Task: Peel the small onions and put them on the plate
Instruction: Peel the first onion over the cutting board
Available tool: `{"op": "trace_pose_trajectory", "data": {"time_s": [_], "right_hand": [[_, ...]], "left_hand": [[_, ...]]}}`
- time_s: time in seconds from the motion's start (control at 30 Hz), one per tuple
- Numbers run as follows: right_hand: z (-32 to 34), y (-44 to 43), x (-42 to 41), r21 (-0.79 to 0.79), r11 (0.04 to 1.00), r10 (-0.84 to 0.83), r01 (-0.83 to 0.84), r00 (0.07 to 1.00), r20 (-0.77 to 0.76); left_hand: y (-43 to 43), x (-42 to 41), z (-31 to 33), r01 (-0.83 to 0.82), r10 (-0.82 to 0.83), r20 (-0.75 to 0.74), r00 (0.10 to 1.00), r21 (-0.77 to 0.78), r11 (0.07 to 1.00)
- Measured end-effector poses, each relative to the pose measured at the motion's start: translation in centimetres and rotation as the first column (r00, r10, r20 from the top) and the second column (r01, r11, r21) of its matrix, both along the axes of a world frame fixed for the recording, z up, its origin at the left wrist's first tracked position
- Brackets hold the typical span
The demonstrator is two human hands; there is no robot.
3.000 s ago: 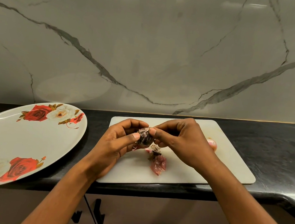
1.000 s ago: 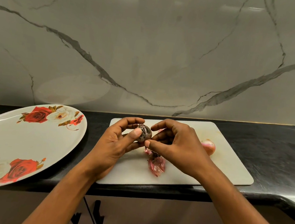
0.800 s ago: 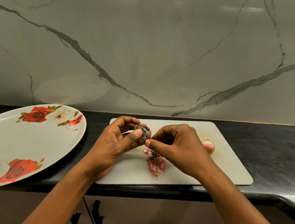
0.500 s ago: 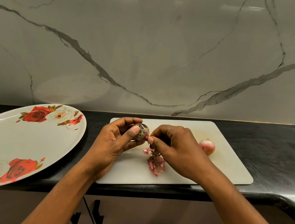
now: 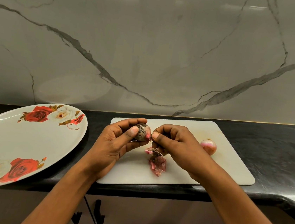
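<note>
Dark bench under a marble wall; plate at lower left. Peel in short pulls and keep the bulb steady. At centre, the left hand grips the small onion above the cutting board. The right hand pinches skin at the onion's tip. A second onion lies on the board at right.

The plate is cut by the left edge; the left hand covers part of the onion.
</note>
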State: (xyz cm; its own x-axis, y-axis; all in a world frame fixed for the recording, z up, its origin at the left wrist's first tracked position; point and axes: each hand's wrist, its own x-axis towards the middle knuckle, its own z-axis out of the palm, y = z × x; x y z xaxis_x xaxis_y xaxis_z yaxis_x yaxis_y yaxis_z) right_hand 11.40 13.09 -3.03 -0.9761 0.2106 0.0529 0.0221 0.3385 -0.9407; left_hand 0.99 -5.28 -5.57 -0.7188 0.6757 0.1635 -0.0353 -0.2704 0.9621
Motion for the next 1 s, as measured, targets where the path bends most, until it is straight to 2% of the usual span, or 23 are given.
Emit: {"op": "trace_pose_trajectory", "data": {"time_s": [0.13, 0.2, 0.3, 0.4, 0.47, 0.57, 0.73, 0.9, 1.0], "right_hand": [[0.05, -0.07, -0.12, 0.034, 0.999, -0.023, 0.023, 1.000, -0.001], [0.17, 0.00, -0.11, 0.111, 0.993, -0.040, 0.042, 0.999, -0.021], [0.34, 0.26, 0.17, 0.256, 0.966, -0.018, 0.035, 0.998, -0.068], [0.42, 0.53, 0.37, 0.302, 0.953, 0.028, 0.004, 0.995, -0.101], [0.34, 0.63, 0.43, 0.255, 0.967, 0.035, -0.008, 0.994, -0.102], [0.04, 0.63, 0.48, 0.090, 0.995, 0.047, -0.039, 0.995, -0.088], [-0.35, 0.53, 0.27, -0.116, 0.989, 0.090, -0.097, 0.994, -0.067], [-0.29, 0.34, -0.15, -0.232, 0.969, 0.081, -0.088, 0.996, -0.040], [-0.51, 0.41, -0.31, -0.204, 0.977, 0.062, -0.065, 0.998, -0.020]], "left_hand": [[-0.13, -0.05, -0.09, 0.038, -0.039, 0.028, 0.999, 0.026, 0.999], [-0.21, -0.12, -0.08, 0.048, -0.049, 0.031, 0.998, 0.028, 0.998], [-0.12, 0.23, -0.07, 0.044, -0.046, -0.059, 0.997, -0.041, 0.998], [-0.02, 0.52, -0.20, 0.008, -0.029, -0.167, 0.986, -0.125, 0.992], [-0.02, 0.54, -0.28, -0.011, -0.016, -0.198, 0.980, -0.136, 0.991], [0.00, 0.51, -0.34, -0.025, -0.004, -0.218, 0.976, -0.129, 0.991], [-0.17, 0.39, -0.46, -0.002, -0.012, -0.172, 0.985, -0.081, 0.997], [-0.48, 0.14, -0.51, 0.026, -0.032, -0.123, 0.992, -0.046, 0.999], [-0.48, 0.08, -0.48, 0.039, -0.045, -0.118, 0.992, -0.050, 0.998]]}}
